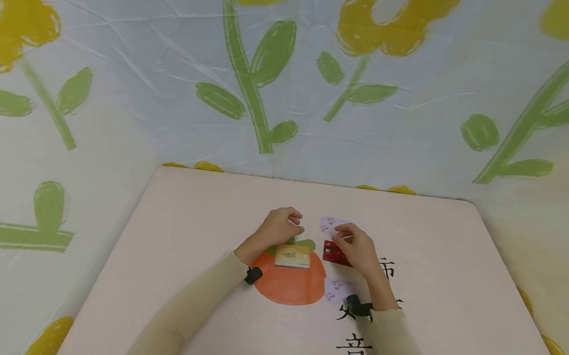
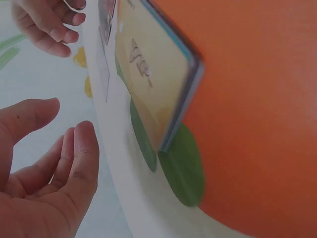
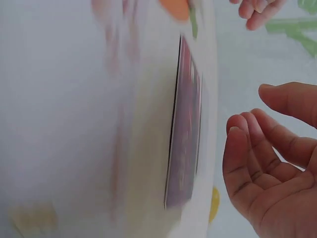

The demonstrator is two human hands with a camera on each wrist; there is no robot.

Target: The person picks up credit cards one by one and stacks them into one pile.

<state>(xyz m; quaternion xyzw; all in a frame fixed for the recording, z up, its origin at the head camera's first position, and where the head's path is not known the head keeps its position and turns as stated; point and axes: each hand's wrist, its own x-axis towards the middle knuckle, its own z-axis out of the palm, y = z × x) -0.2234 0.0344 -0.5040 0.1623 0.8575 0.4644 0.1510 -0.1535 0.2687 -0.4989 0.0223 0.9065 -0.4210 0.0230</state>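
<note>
1. The left hand (image 1: 280, 226) is hovering just beyond the yellow-topped stack of cards (image 1: 292, 256), its fingers curving loosely and its thumb standing apart from the fingertips, with a gap showing between them.
2. The right hand (image 1: 357, 247) is hanging over the red card (image 1: 332, 251), hiding its right part from the head view; its fingers are bending gently, the thumb lying apart from them.
3. The stack is lying flat on the upper part of an orange fruit print (image 1: 290, 286), several layers showing along its edge in the left wrist view.
4. The red card is resting to the right of the stack, apart from it.
5. One purple-flowered card (image 1: 329, 224) is lying just beyond the red one; another purple-flowered piece (image 1: 333, 290) is lying nearer the person, beside the fruit print.
6. Black devices (image 1: 255, 275) are sitting at both wrists, below cream sleeves (image 1: 199, 297).
7. Black characters (image 1: 355, 346) are running down the pale pink table (image 1: 178, 236).
8. A flowered cloth (image 1: 147, 109) is hanging behind.
</note>
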